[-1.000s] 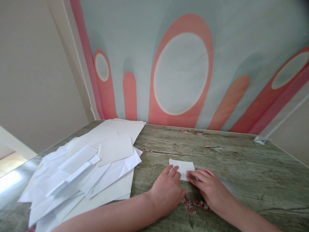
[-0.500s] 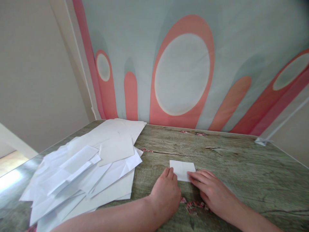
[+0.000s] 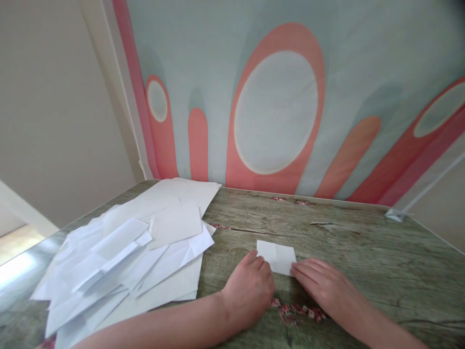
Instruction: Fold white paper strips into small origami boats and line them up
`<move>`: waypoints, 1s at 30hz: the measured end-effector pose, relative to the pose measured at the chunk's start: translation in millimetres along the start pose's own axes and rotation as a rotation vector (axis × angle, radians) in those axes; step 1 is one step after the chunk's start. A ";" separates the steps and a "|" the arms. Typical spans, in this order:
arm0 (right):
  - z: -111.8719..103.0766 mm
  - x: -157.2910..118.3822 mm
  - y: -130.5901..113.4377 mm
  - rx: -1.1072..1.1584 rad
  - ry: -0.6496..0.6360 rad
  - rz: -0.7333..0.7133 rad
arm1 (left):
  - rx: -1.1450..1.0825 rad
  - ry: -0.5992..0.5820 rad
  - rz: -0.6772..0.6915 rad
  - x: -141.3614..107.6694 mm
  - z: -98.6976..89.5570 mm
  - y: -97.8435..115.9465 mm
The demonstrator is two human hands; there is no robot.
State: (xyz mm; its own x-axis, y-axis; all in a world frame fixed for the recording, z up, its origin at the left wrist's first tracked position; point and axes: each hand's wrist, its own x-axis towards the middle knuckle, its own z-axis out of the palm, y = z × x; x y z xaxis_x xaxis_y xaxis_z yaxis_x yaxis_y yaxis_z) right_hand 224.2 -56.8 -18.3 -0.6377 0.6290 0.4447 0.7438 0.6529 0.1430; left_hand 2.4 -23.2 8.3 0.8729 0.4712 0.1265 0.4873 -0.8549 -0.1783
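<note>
One small white paper (image 3: 280,257), flat on table (image 3: 366,247), right of loose sheets (image 3: 175,224). My left hand (image 3: 250,286) curled at its left side; right hand (image 3: 321,281), fingers together, at near right corner. Pinching or pressing: cannot tell. Best steady both sides lightly, no buckling.

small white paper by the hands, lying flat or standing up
Flat: the small white paper shows its broad face against the tabletop, with a faint crease.
</note>
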 end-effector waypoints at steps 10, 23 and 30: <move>1.1 1.5 -7.2 -0.061 0.004 0.007 | -0.081 -0.010 -0.038 0.1 4.3 7.0; 0.9 5.5 4.0 0.169 0.025 0.099 | -0.090 -0.051 -0.053 1.2 2.5 7.5; 3.5 7.3 5.3 0.332 0.006 0.136 | -0.120 -0.086 -0.064 2.3 -3.1 6.4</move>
State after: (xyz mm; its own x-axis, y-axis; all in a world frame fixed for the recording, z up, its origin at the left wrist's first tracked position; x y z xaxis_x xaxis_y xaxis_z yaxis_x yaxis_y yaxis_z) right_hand 222.8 -47.4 -17.4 -0.5356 0.7177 0.4450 0.7154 0.6656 -0.2123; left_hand 7.4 -28.2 10.5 0.8417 0.5377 0.0484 0.5398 -0.8401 -0.0543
